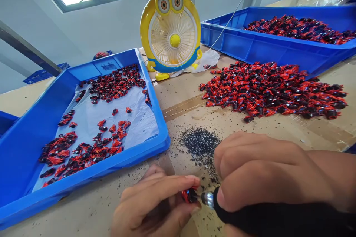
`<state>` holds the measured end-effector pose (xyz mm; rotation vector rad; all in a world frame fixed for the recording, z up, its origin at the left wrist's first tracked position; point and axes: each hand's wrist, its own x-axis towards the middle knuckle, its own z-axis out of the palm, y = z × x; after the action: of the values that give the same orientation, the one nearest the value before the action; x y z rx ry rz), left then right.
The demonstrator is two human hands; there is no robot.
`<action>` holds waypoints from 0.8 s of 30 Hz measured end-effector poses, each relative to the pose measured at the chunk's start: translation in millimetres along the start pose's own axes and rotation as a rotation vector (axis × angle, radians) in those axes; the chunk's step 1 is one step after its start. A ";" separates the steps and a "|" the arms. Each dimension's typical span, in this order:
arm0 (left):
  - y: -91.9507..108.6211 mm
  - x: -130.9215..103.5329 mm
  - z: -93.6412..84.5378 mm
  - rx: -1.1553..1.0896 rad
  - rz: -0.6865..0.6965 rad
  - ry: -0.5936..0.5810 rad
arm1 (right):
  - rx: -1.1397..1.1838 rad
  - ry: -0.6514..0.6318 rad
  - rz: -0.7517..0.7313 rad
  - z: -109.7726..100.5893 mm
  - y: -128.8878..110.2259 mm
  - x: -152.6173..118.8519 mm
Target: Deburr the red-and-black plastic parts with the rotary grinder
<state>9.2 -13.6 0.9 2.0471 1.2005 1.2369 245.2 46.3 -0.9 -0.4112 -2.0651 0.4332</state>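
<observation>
Between the thumb and fingers of my left hand (pixel 158 200) is a small red and black plastic part (pixel 190 195), held near the table's front. My right hand (pixel 267 174) grips a black handheld rotary tool (pixel 256 216) with a silver collar. Its thin bit points left and meets the part, or comes very close to it; exact contact is hard to make out. Just beyond the hands lies a heap of black and whitish shavings (pixel 201 142). A large pile of similar red and black parts (pixel 272 89) lies behind my right hand.
A blue tray (pixel 164 133) lined with white sheet holds scattered parts on the left. Another blue tray (pixel 258 46), heaped with parts, stands at the back right. A yellow cartoon-shaped fan (pixel 175 40) stands between them, with a white cord (pixel 233 11) nearby.
</observation>
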 end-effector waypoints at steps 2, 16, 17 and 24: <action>-1.6 1.3 -1.4 0.027 0.017 0.001 | -0.001 -0.005 -0.001 1.7 -2.2 2.2; -8.6 8.1 -5.7 0.079 0.145 -0.082 | 0.321 0.159 0.019 2.6 -3.4 12.0; -9.3 8.6 -5.3 0.074 0.146 -0.089 | 0.315 0.161 0.029 2.0 -3.7 12.3; -11.8 9.2 -6.5 0.049 0.155 -0.083 | 0.226 0.264 0.013 8.1 -8.9 15.3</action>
<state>0.3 0.0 -0.2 2.2401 1.0613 1.1897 229.7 44.3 10.7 -0.3268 -1.7378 0.5815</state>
